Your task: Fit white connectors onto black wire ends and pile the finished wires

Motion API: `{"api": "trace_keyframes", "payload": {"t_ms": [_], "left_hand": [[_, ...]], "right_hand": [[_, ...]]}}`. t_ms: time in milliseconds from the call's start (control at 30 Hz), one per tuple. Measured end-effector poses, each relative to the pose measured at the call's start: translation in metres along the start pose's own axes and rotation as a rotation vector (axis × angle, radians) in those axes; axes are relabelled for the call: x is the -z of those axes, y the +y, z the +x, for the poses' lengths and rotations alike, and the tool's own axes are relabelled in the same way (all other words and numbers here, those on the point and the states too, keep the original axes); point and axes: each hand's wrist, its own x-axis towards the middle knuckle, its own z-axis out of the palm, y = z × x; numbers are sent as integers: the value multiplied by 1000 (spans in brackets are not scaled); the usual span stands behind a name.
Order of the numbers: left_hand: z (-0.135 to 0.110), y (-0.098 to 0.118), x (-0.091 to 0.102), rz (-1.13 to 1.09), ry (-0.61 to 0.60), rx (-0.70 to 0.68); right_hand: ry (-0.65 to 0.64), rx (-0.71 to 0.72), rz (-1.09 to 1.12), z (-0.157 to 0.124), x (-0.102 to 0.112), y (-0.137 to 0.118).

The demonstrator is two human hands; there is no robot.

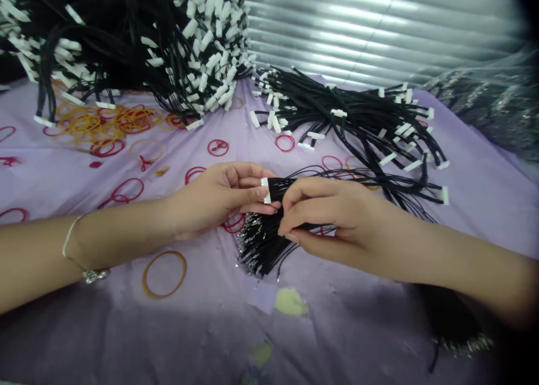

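Between thumb and fingers of my left hand (229, 194) is a white plastic connector (265, 190), with black wires (278, 187) running from it to the right. My right hand (332, 219) is just right of the connector, its thumb and fingertips pinched together over the wires. What lies inside that pinch is too small to make out. Beneath both hands rests a bundle of loose black wires (265, 239) with bare silvery terminal ends pointing left. One thin wire hangs apart below the right fingertips.
A large heap of black cables with white connectors (210, 54) stands at back left; a smaller cable pile (337, 104) lies behind my hands. Red and yellow rubber bands (88, 121) scatter over the purple cloth (189, 340). Another wire bundle (455, 317) is under my right forearm.
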Motion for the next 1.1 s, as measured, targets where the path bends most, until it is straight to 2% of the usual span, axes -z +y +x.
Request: {"api": "trace_keyframes", "payload": {"t_ms": [167, 367, 433, 667, 967, 1100], "left_hand": [[0, -1, 2, 0, -16, -8], [2, -3, 3, 29, -39, -28], [1, -4, 4, 43, -42, -35], [0, -3, 4, 84, -41, -38], [1, -3, 2, 84, -34, -41], [1, -3, 3, 77, -43, -44]], "right_hand": [[73, -48, -35, 2, 9, -6], [199, -418, -74, 0, 16, -5], [234, -481, -114, 1, 16, -1], [267, -491, -194, 3, 10, 4], [224, -467, -208, 3, 6, -6], [191, -519, -159, 2, 7, -5]]}}
